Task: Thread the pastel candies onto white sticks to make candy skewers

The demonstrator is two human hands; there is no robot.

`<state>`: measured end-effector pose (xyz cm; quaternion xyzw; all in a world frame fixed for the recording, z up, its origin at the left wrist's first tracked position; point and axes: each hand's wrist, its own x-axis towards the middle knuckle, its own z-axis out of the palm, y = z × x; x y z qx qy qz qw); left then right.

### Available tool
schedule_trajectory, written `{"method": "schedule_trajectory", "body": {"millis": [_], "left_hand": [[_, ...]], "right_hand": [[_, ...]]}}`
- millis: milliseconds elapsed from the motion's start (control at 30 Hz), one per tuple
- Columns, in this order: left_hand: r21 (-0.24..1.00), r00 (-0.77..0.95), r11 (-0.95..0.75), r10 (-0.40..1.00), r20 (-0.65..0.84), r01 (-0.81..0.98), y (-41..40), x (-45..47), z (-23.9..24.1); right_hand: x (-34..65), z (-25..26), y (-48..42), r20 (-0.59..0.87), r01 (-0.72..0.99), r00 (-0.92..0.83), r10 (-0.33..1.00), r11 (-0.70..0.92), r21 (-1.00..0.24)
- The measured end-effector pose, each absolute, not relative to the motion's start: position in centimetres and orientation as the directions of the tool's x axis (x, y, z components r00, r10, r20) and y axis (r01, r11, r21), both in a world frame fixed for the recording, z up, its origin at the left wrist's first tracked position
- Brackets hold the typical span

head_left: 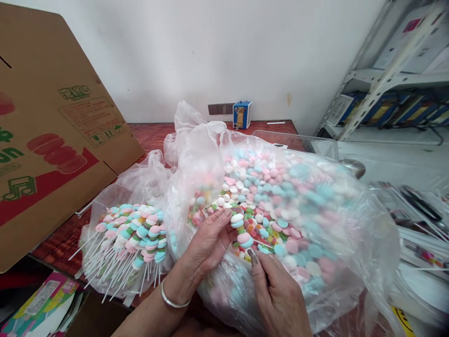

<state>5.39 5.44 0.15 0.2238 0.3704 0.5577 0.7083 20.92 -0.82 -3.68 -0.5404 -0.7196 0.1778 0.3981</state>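
Candy skewer (244, 238) slants down rightward from the left hand (210, 238), fingers gripping its top, to the right hand (280, 292), pinching its base.

the large bag (198, 157) is showing crinkled, glossy plastic; the candies (292, 245) are looking matt; the surface (149, 135) is gleaming like wood, the bracelet (171, 302) like smooth metal.

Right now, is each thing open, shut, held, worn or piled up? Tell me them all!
Candy skewer: threaded, between both hands
Left hand: curled at its top, exact grip hidden
Right hand: pinching its lower end
Large plastic bag: open, loose candies inside
Skewer pile: bunched together
Silver bracelet: worn
Cardboard box: open or shut unclear
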Motion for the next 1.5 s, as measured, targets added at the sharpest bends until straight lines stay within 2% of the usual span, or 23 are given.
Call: {"method": "schedule_trajectory", "body": {"millis": [167, 333, 467, 533, 567, 600, 633, 667, 733, 800, 867, 967, 1167, 1333, 1500], "left_hand": [[0.697, 0.147, 0.321, 0.943, -0.300, -0.641, 4.9, 6.4, 0.2], [0.670, 0.151, 0.328, 0.939, -0.310, -0.665, 3.9, 7.9, -0.1], [0.734, 0.156, 0.329, 0.942, -0.296, -0.594, 4.0, 8.0, -0.5], [0.848, 0.105, 0.277, 0.961, -0.258, -0.451, 4.8, 6.9, -0.6], [0.925, 0.040, 0.207, 0.978, -0.205, -0.320, 5.3, 6.1, -0.6], [0.986, -0.039, 0.106, 0.993, -0.112, -0.131, 6.0, 5.2, -0.6], [0.994, -0.111, -0.011, 0.994, 0.024, 0.113, 6.6, 4.1, -0.5], [0.921, -0.131, -0.118, 0.975, 0.178, 0.370, 7.2, 3.1, -0.5], [0.645, -0.020, -0.236, 0.931, 0.364, 0.727, 8.3, 1.3, -0.4], [0.429, 0.123, -0.291, 0.918, 0.378, 0.855, 8.9, 0.2, -0.4], [0.342, 0.206, -0.319, 0.922, 0.328, 0.884, 9.2, 0.0, -0.5], [0.298, 0.236, -0.304, 0.941, 0.244, 0.905, 9.0, 0.9, -0.5], [0.165, 0.136, -0.166, 0.974, 0.179, 0.972, 8.7, 2.5, -0.8], [0.271, 0.227, -0.283, 0.949, 0.220, 0.920, 9.0, 0.4, -1.9], [0.252, 0.214, -0.269, 0.950, 0.227, 0.930, 9.0, 0.0, -2.0]], "right_hand": [[21.1, -4.2, -1.1, 0.292, 0.635, -0.105, 0.951, 0.290, -0.716], [20.7, -4.6, -1.6, 0.313, 0.564, -0.094, 0.945, 0.310, -0.765], [20.8, -3.7, -1.3, 0.266, 0.542, -0.060, 0.962, 0.255, -0.800], [21.3, -3.2, -0.7, 0.288, 0.570, -0.055, 0.956, 0.267, -0.777], [21.7, -3.0, -0.3, 0.310, 0.588, -0.049, 0.950, 0.278, -0.759], [22.0, -2.9, 0.0, 0.332, 0.607, -0.044, 0.942, 0.290, -0.740], [22.2, -2.7, 0.4, 0.353, 0.628, -0.038, 0.935, 0.297, -0.719], [22.5, -2.7, 0.7, 0.368, 0.648, -0.031, 0.929, 0.300, -0.700], [22.7, -2.7, 1.0, 0.383, 0.675, -0.024, 0.923, 0.298, -0.675], [22.7, -2.8, 1.1, 0.377, 0.685, -0.031, 0.926, 0.294, -0.667], [22.7, -2.9, 1.0, 0.366, 0.688, -0.037, 0.930, 0.290, -0.665], [22.8, -3.0, 1.0, 0.363, 0.700, -0.043, 0.931, 0.288, -0.654], [22.8, -3.5, 1.0, 0.334, 0.730, -0.066, 0.940, 0.274, -0.626], [22.7, -3.9, 0.8, 0.279, 0.736, -0.100, 0.955, 0.260, -0.625], [22.4, -4.2, 0.7, 0.212, 0.726, -0.111, 0.971, 0.225, -0.650]]}}
